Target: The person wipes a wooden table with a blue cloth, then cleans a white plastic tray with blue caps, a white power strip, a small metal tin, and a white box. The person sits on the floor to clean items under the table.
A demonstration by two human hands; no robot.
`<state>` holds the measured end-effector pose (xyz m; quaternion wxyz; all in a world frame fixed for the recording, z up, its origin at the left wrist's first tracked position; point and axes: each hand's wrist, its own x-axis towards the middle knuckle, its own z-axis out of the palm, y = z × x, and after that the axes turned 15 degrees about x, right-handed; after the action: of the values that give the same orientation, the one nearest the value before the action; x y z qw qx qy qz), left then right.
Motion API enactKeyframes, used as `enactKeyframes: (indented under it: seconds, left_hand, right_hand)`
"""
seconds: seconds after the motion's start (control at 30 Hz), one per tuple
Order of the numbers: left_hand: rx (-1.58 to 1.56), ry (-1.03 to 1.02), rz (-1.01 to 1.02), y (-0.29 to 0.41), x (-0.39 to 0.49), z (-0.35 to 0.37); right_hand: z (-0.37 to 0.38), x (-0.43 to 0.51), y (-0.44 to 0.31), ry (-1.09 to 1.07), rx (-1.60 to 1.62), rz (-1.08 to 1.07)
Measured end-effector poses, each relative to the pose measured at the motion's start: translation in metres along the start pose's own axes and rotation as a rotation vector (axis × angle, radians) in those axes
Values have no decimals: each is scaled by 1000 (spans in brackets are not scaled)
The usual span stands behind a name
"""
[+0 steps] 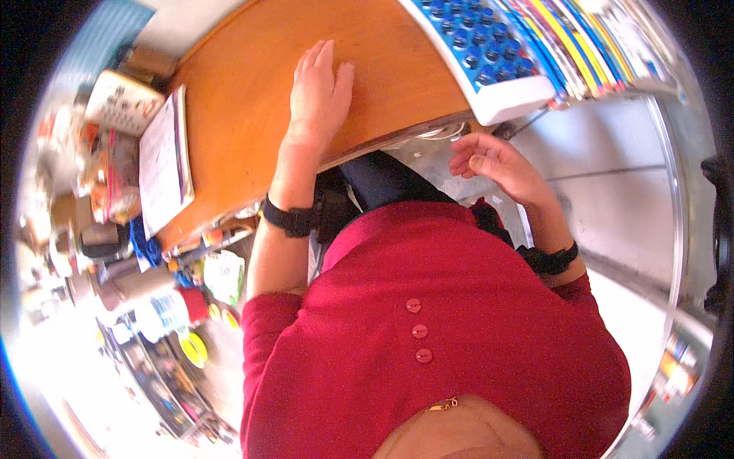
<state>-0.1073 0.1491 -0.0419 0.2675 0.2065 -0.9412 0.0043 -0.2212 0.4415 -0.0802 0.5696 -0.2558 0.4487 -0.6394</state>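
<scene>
My left hand lies palm down on the orange-brown wooden desk, with its fingers extended and the thumb apart. Nothing shows in it. Off the desk's near edge, to the right, my right hand hangs in the air with loosely curled fingers and holds nothing visible. Each forearm has a black band around it near the wrist. A booklet or stack of papers rests at the left end of the desk. Close beyond my right hand is the rounded end of a white tray.
Blue-capped small bottles stand in rows in the tray. Colourful magazines or thin books are racked beside it. A printed box and bagged goods crowd the left. A yellow-green round item and loaded shelves are low at left.
</scene>
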Motion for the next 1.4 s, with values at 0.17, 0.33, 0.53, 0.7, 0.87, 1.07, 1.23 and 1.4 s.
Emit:
enactKeyframes:
  seconds: [0.17, 0.33, 0.53, 0.7, 0.87, 1.07, 1.23, 1.4]
  left_hand:
    - [271, -199, -39, 15, 6, 14]
    - [281, -137, 40, 47, -8, 24]
    - [257, -160, -89, 34, -27, 6]
    - [393, -176, -303, -9, -73, -27]
    - [369, -212, -383, -22, -104, -49]
    - [511, -125, -603, -77, -190, -101]
    - [62, 130, -1115, -122, -284, -160]
    - [-1704, 1044, -880, -118, -359, -190]
  right_hand:
    - [16, 33, -14, -348, -63, 90]
    - [18, 55, -25, -443, -61, 159]
    - [10, 78, -20, -488, -70, 267]
    - [22, 99, -12, -630, -81, 372]
    - [53, 111, -8, -665, -121, 390]
    - [94, 113, 4, -660, -130, 341]
    - [124, 117, 12, -628, -173, 306]
    - [172, 135, 14, -674, -286, 300]
